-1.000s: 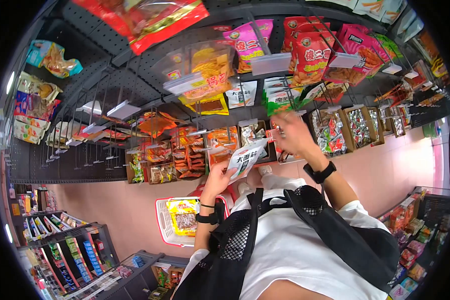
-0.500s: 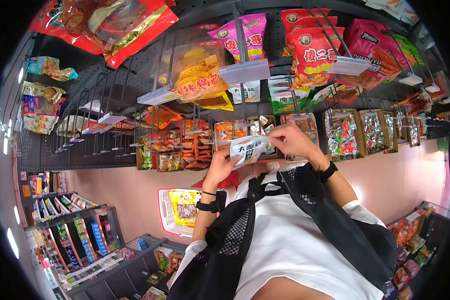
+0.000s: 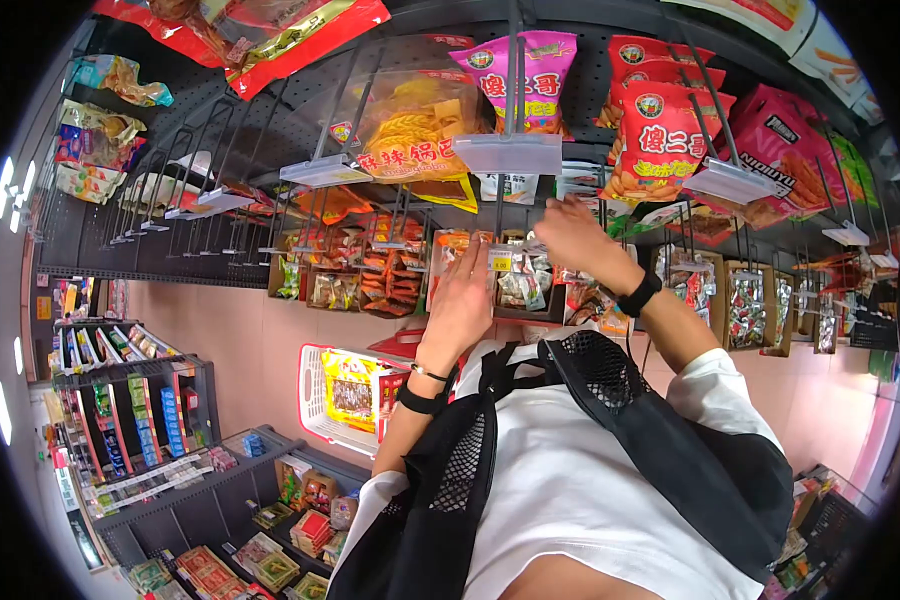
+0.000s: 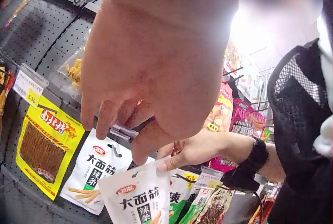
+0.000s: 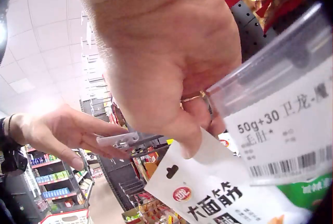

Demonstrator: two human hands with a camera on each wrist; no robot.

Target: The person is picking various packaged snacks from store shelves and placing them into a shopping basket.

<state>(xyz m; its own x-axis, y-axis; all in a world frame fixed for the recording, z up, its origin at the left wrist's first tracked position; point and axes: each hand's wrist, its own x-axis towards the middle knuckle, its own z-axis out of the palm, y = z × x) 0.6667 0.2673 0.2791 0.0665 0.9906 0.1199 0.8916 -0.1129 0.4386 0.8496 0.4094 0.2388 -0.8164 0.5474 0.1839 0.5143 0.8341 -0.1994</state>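
My right hand (image 3: pixel 588 245) pinches the top edge of a white packet (image 4: pixel 136 195) between thumb and fingers; the right wrist view shows its hang hole beside the thumb. In the head view that packet is mostly hidden. My left hand (image 3: pixel 462 305) reaches up with extended fingers beside a hook's clear tag holder (image 5: pixel 118 139); whether they touch is unclear. It holds no packet. A matching white packet (image 4: pixel 96 172) hangs behind the held one, next to a yellow packet (image 4: pixel 46 154). Another clear tag holder (image 5: pixel 281 99) stands close to my right hand.
Hooks with red bags (image 3: pixel 660 140), a pink bag (image 3: pixel 530 85) and a clear bag of yellow snacks (image 3: pixel 405 125) project overhead. Open boxes of small packs (image 3: pixel 520 285) line the lower shelf. A white basket (image 3: pixel 315 400) holding a yellow packet is below, at left.
My left hand has let go of the white packet and moved up toward the hooks. The packet is now in my right hand, which has also risen toward the rack.
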